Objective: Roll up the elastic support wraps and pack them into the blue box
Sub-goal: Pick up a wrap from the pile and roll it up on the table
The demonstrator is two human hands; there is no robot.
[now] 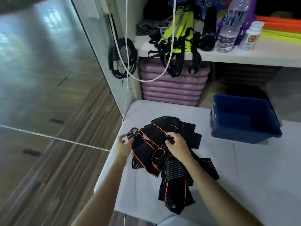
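A clear plastic water bottle (231,28) and a white pill bottle (250,36) stand on the far white shelf (244,54); stacked pink foam mats (172,88) lie beneath, left.

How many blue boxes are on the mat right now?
1: the blue box sits at the mat's far right, apart from the wraps. Nothing visible inside; its near inner wall is hidden.

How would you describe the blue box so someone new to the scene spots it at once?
Start from the pale padded surface where both hands work on the pile of black wraps. Look toward its far right corner, below the white shelf. The blue box stands there: an open, empty, dark blue plastic bin, the only blue container on the surface.
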